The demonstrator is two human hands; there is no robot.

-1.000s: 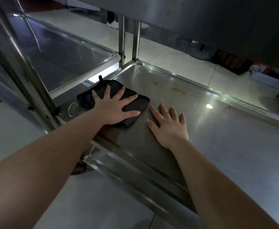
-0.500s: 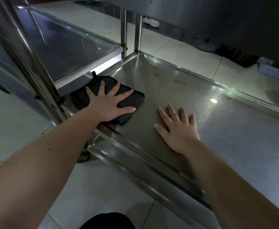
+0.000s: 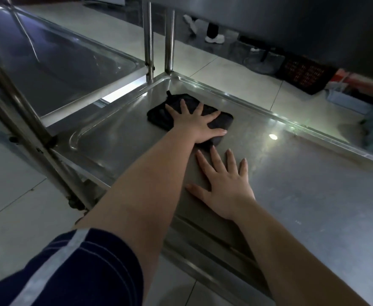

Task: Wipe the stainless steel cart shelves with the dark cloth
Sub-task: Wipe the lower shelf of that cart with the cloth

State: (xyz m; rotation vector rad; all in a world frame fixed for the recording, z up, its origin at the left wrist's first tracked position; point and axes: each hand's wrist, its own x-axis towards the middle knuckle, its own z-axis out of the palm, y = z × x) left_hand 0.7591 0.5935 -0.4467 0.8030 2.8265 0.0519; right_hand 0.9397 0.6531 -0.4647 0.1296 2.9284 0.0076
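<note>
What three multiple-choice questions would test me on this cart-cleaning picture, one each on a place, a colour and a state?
1. Where is the cloth?
A) on the floor
B) on the cart shelf
C) hanging on a post

2. What colour is the cloth?
A) black
B) white
C) yellow

3. How is the left hand placed?
A) clenched in a fist
B) lifted in the air
C) flat on the cloth, fingers spread

Answers:
1. B, the cloth lies on the steel, towards the far left corner.
2. A, it looks black against the grey steel.
3. C, the straight fingers press down on it, while the right hand lies flat on bare steel.
</note>
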